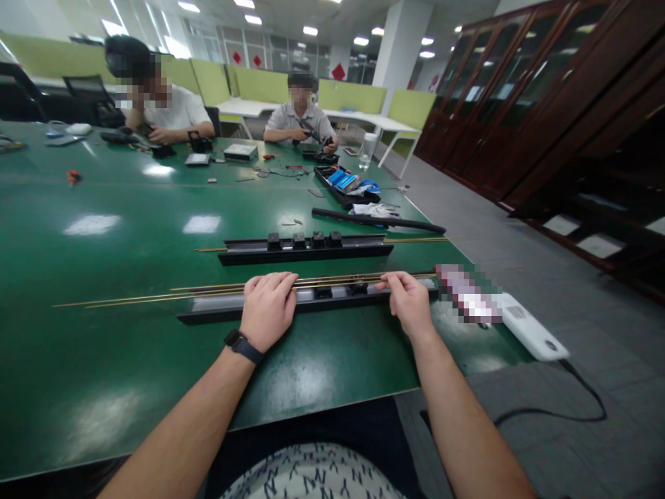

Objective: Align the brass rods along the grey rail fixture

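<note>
A long black strip housing [332, 296] lies across the green table [129, 346] in front of me, with thin brass rods [156, 296] running along its top and sticking out to the left. My left hand [267, 308] rests on the housing near its middle, fingers curled over the rods. My right hand [410, 299] presses down further right, fingers bent onto the rods and housing. A black watch sits on my left wrist. A second black housing [306, 248] with several black inserts and a brass rod lies parallel just beyond.
A white power strip [527, 333] with a black cable hangs off the table's right corner. A loose black cover strip [377, 220] and a tray with blue items [346, 184] lie further back. Two people work at the far side among small tools. Dark wooden cabinets [545, 90] line the right wall.
</note>
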Available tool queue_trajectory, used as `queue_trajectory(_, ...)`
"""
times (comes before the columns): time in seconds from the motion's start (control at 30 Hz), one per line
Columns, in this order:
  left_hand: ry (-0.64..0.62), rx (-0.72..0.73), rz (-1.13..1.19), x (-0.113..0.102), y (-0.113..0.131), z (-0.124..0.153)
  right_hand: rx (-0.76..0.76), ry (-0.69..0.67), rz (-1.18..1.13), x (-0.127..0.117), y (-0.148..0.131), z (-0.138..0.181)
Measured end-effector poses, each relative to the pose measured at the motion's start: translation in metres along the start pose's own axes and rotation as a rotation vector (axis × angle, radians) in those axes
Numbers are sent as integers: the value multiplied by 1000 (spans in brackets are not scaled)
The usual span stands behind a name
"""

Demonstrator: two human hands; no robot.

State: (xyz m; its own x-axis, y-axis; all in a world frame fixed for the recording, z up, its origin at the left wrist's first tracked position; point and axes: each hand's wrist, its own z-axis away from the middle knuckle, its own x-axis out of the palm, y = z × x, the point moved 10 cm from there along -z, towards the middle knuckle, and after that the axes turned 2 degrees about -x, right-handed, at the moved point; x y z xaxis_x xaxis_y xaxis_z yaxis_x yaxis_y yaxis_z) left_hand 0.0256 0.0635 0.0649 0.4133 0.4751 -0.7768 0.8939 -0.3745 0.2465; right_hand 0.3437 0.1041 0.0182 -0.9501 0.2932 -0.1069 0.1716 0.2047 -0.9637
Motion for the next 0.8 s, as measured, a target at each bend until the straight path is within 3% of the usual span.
queue_trajectory(0.33,-2,2,-10,3,-1,1,13,0,-49,1,3,2)
queue_trajectory(0.8,-3,0,-19,2,0,2,21,126,5,-14,8,-1)
